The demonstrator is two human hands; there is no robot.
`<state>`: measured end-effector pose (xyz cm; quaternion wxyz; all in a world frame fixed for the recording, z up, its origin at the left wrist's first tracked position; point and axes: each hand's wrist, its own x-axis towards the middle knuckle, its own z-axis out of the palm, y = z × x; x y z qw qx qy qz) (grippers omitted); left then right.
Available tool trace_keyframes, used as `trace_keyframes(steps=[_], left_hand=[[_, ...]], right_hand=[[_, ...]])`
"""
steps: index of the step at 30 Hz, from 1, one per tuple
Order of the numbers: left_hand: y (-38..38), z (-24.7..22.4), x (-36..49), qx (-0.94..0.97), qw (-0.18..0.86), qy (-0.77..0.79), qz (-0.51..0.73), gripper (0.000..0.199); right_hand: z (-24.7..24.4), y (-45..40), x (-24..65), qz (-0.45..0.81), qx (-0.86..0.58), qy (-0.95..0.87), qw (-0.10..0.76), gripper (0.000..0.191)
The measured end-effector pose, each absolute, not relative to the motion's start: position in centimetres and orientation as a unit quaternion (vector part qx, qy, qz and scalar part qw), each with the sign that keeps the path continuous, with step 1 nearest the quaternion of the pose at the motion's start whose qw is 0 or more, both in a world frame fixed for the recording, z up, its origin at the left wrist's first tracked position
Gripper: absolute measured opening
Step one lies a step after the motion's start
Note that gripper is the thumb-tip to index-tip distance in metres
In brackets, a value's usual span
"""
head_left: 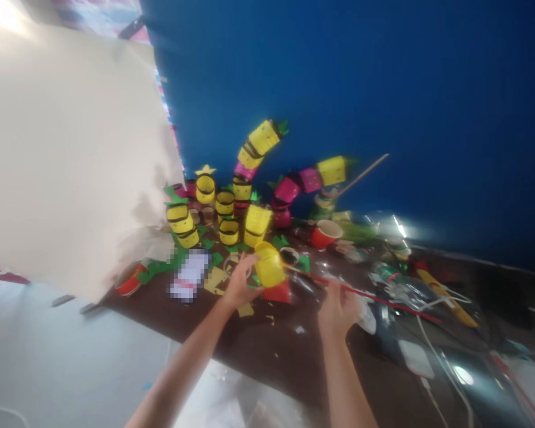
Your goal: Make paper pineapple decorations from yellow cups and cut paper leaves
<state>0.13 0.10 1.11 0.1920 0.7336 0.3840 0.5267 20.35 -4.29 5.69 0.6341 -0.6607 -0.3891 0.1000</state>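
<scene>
My left hand (239,284) is closed on a small yellow cup (270,267), which is tipped on its side above the table. In my right hand (337,310) is a thin paintbrush with a red handle (378,295), its tip pointing left to the cup's right side. Whether the tip touches the cup is too blurred to tell. Right beside the yellow cup is a small dark-filled pot (289,256). Beneath the cup lies a red piece (277,293) on the brown table (267,339).
Yellow cups with black bands (229,232) stand behind my hands, several stacked into curved shapes with magenta ones (288,190). A blurred-out white rectangle (190,275) lies left among green scraps. A red cup (325,235), plastic bottles (396,285), a yellow-handled tool (448,297) and cables are right.
</scene>
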Motion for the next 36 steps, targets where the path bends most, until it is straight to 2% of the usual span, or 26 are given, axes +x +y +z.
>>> trace_keyframes(steps=[6, 11, 17, 21, 24, 28, 33, 36], left_hand=[[0.2, 0.7, 0.1, 0.742, 0.171, 0.360, 0.540, 0.071], [0.4, 0.2, 0.0, 0.742, 0.148, 0.348, 0.554, 0.071], [0.3, 0.4, 0.0, 0.740, 0.173, 0.344, 0.551, 0.070], [0.1, 0.7, 0.0, 0.749, 0.192, 0.362, 0.520, 0.070], [0.1, 0.6, 0.0, 0.746, 0.200, 0.356, 0.525, 0.070], [0.2, 0.6, 0.0, 0.744, 0.210, 0.367, 0.518, 0.070], [0.1, 0.8, 0.0, 0.740, 0.200, 0.351, 0.537, 0.072], [-0.2, 0.7, 0.0, 0.720, 0.194, 0.359, 0.562, 0.076]], right_hand=[[6.0, -4.7, 19.0, 0.135, -0.642, -0.467, 0.594, 0.040], [5.9, -4.5, 19.9, 0.078, -0.660, -0.412, 0.624, 0.041], [5.6, -4.7, 19.2, 0.129, -0.632, -0.442, 0.623, 0.037], [5.7, -4.5, 19.4, 0.085, -0.672, -0.423, 0.602, 0.040], [5.6, -4.1, 20.1, 0.060, -0.680, -0.381, 0.624, 0.041], [5.3, -4.0, 20.2, 0.108, -0.651, -0.344, 0.668, 0.042], [5.1, -4.1, 20.2, 0.113, -0.668, -0.385, 0.627, 0.040], [5.1, -3.7, 20.8, 0.091, -0.650, -0.334, 0.677, 0.038]])
